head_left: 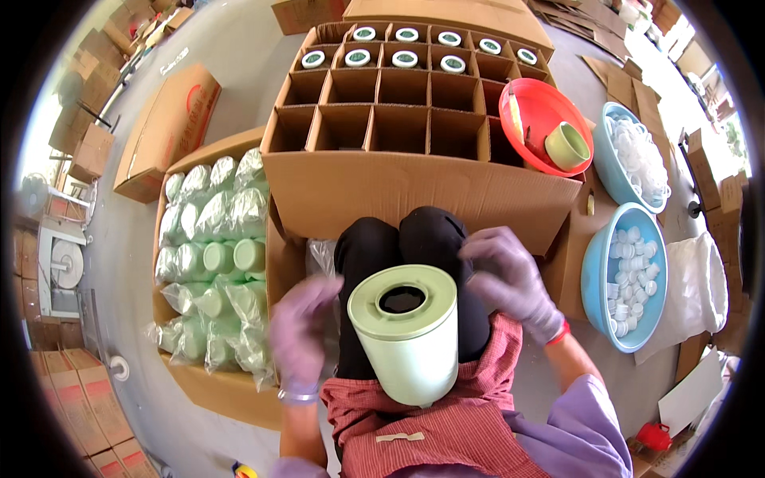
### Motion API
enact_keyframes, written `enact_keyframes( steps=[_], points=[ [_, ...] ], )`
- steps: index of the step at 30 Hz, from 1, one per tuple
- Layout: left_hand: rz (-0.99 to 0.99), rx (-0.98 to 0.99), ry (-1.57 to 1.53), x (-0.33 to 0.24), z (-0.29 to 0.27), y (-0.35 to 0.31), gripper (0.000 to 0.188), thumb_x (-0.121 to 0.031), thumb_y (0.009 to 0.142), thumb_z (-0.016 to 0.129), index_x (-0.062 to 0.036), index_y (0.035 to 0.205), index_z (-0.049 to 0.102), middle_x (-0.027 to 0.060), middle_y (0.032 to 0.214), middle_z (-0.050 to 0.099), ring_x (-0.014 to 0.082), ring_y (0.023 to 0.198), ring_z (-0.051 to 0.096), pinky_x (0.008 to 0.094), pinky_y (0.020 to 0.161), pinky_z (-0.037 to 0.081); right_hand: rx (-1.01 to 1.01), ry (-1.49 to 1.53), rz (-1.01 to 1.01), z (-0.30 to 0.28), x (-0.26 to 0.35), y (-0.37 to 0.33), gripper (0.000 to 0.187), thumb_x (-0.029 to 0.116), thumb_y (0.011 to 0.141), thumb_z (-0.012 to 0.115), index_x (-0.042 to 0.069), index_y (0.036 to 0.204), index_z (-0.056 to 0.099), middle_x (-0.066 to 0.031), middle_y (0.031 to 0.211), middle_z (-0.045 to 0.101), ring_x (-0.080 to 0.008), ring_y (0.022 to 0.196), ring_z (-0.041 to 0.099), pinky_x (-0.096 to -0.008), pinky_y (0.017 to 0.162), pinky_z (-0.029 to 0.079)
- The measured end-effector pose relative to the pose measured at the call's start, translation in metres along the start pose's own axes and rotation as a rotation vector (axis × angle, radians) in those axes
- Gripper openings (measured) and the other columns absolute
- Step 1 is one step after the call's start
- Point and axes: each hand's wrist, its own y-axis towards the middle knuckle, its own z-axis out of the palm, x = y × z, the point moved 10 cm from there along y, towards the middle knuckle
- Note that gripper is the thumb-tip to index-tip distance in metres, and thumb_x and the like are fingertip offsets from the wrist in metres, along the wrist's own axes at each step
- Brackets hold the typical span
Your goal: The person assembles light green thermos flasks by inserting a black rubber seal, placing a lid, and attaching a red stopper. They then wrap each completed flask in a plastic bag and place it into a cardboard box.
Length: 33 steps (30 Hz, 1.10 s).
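A green canister [413,362] sat on the lap [368,251]; the right hand [511,272] hovered near it, fingers apart; the left hand [300,331] was too blurred to tell its fingers' state.

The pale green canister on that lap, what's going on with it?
The canister rests on a person's lap, opening upward. The gloved left hand and right hand are open on either side, holding nothing. Ahead, white-rimmed tops show in a divided carton; leftward, another carton holds pale green containers.
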Motion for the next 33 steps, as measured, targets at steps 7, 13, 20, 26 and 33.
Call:
enact_keyframes(
  steps=[7, 13, 20, 26, 33],
  points=[
    [-0.102, 0.002, 0.387, -0.001, -0.036, -0.012, 0.06, -0.041, 0.093, 0.064, -0.0002, 0.136, 0.056, 0.0153, 0.132, 0.058, 0.0279, 0.121, 0.055, 0.0383, 0.105, 0.043, 0.03, 0.379, 0.362, -0.004, -0.027, -0.013, 0.046, 0.009, 0.081, 0.077, -0.001, 0.124, 0.061, -0.0173, 0.119, 0.06, -0.0307, 0.111, 0.062, -0.037, 0.098, 0.051],
    [-0.105, 0.484, 0.546, 0.001, 0.052, 0.054, 0.058, -0.03, 0.094, 0.067, -0.0008, 0.142, 0.051, 0.0157, 0.147, 0.046, 0.0298, 0.133, 0.049, 0.0385, 0.111, 0.037, 0.007, 0.078, -0.167, 0.03, 0.05, 0.048, 0.061, 0.033, 0.084, 0.076, 0.001, 0.131, 0.055, -0.0201, 0.129, 0.055, -0.0345, 0.115, 0.056, -0.0431, 0.099, 0.046],
    [-0.217, -0.081, -0.139, 0.016, 0.03, 0.093, 0.068, -0.055, 0.103, 0.038, -0.0018, 0.146, 0.038, 0.0138, 0.139, 0.053, 0.0264, 0.127, 0.053, 0.0439, 0.105, 0.047, -0.099, -0.538, -0.698, 0.059, 0.089, 0.084, 0.069, 0.006, 0.07, 0.077, 0.02, 0.135, 0.058, -0.0228, 0.14, 0.045, -0.0417, 0.119, 0.055, -0.0436, 0.097, 0.054],
    [0.499, 0.323, 1.19, -0.005, 0.054, 0.1, 0.063, -0.043, 0.095, 0.061, -0.0028, 0.142, 0.046, 0.0271, 0.151, 0.032, 0.0491, 0.136, 0.034, 0.0556, 0.112, 0.029, 0.231, 0.444, -0.059, 0.054, 0.023, 0.126, 0.076, 0.023, 0.087, 0.076, 0.001, 0.148, 0.036, -0.0181, 0.139, 0.052, -0.0269, 0.124, 0.054, -0.0369, 0.105, 0.043],
    [-0.214, 0.159, -0.459, 0.067, 0.025, 0.1, 0.094, -0.01, 0.089, 0.071, -0.0136, 0.16, 0.008, 0.0124, 0.159, 0.021, 0.0036, 0.095, 0.051, 0.0126, 0.063, 0.045, 0.023, -0.264, -0.418, 0.044, 0.052, 0.147, 0.075, 0.042, 0.092, 0.063, -0.001, 0.147, 0.035, -0.0202, 0.098, 0.055, -0.0409, 0.08, 0.06, -0.0439, 0.071, 0.051]
  ],
)
